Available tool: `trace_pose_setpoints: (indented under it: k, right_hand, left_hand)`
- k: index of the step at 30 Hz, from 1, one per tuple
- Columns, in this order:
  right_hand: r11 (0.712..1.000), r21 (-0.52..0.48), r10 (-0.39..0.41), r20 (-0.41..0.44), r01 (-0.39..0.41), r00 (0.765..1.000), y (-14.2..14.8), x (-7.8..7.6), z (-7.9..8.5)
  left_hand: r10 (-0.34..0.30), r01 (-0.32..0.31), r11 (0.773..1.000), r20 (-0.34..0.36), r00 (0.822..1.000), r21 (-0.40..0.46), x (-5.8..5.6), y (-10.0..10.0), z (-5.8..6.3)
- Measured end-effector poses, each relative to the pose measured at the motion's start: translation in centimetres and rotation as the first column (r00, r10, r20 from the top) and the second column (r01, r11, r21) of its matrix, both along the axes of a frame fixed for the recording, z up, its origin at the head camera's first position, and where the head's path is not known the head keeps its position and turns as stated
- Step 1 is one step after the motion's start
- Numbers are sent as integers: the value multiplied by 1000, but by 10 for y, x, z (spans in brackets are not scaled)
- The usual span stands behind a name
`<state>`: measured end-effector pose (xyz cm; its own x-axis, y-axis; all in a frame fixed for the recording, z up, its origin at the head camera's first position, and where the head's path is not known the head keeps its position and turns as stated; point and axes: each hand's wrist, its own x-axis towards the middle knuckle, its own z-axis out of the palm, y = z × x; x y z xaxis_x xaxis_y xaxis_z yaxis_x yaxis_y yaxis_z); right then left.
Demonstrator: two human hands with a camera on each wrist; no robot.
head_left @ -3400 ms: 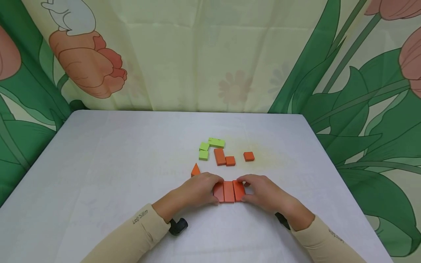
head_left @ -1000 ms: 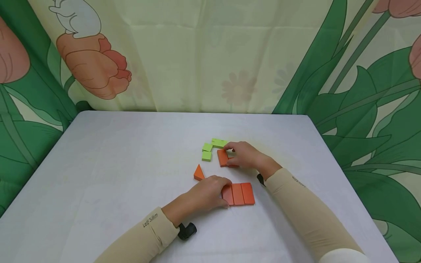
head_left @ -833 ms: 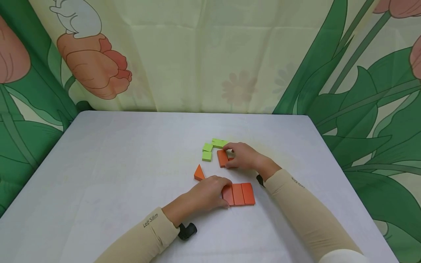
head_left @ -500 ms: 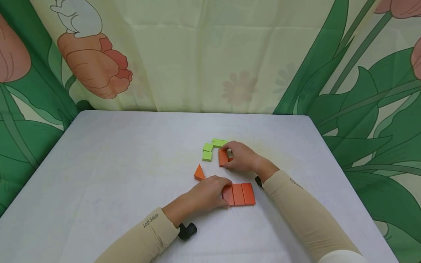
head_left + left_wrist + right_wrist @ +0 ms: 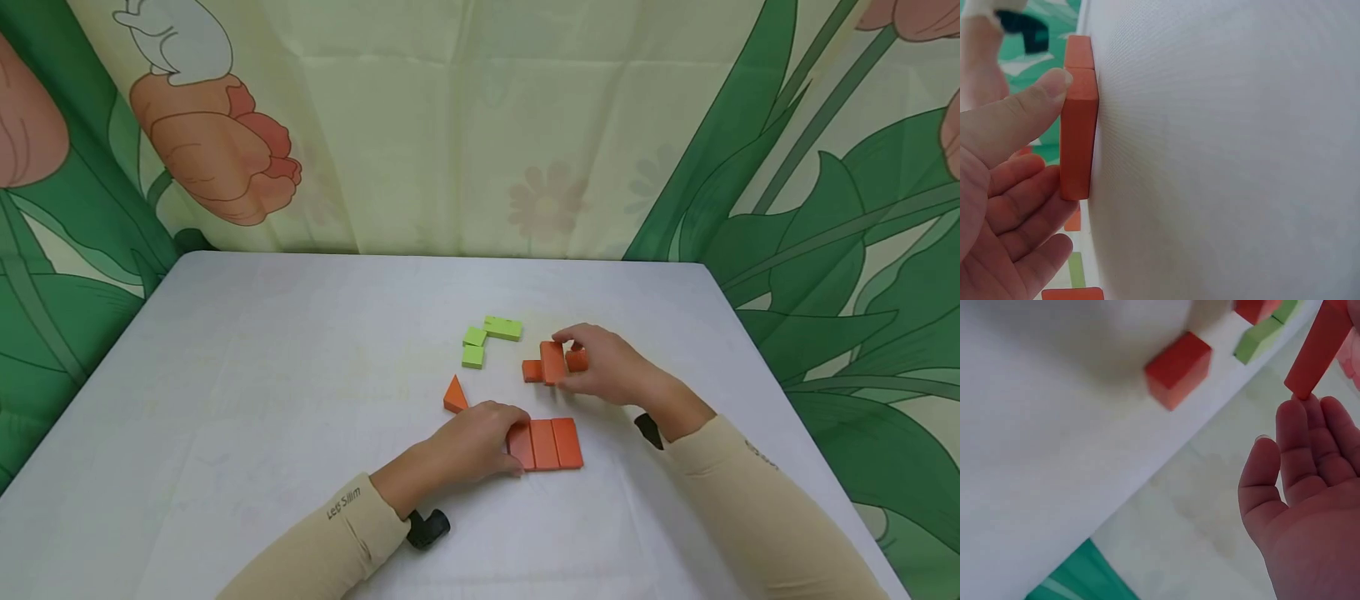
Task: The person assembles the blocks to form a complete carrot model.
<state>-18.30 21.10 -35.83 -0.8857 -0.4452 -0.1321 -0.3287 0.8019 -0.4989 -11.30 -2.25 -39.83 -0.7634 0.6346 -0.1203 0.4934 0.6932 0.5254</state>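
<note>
Three flat red-orange rectangular blocks (image 5: 545,444) lie side by side on the white-covered table. My left hand (image 5: 467,443) pinches the leftmost block (image 5: 1077,144) by its two short ends, thumb on the near one. My right hand (image 5: 611,367) pinches another red-orange rectangular block (image 5: 552,362) between thumb and fingertips, raised off the table in the right wrist view. In the head view that block overlaps the space between two small red-orange blocks, the left one (image 5: 532,371) and the right one (image 5: 577,360), which my fingers partly cover.
Several light green blocks (image 5: 502,328) form a bent group behind and to the left. An orange triangular block (image 5: 454,395) lies just beyond my left hand. The table's far edge (image 5: 442,257) meets a patterned curtain (image 5: 420,150).
My right hand has left the row, taken the upper rectangular block from beside the green group, lifted it and carried it right. My left hand stays on the row.
</note>
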Motion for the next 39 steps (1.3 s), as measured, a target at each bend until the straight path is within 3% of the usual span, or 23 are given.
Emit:
trace_pose_setpoints:
  k: [8, 17, 28, 39]
  right_hand:
    - [1000, 18, -3, -7, 3, 1000, 34, 38, -15]
    - [999, 34, -3, 11, 3, 1000, 50, 71, -26]
    - [999, 23, 48, -5, -47, 999, 51, 78, -31]
    - [999, 25, 37, 21, -38, 999, 45, 80, -29]
  left_hand:
    - [7, -7, 1000, 1, 1000, -4, 1, -1, 0]
    - [5, -5, 1000, 3, 1000, 3, 1, -1, 0]
    - [6, -6, 1000, -2, 1000, 5, 2, 0, 0]
    - [8, -8, 1000, -2, 1000, 4, 2, 0, 1]
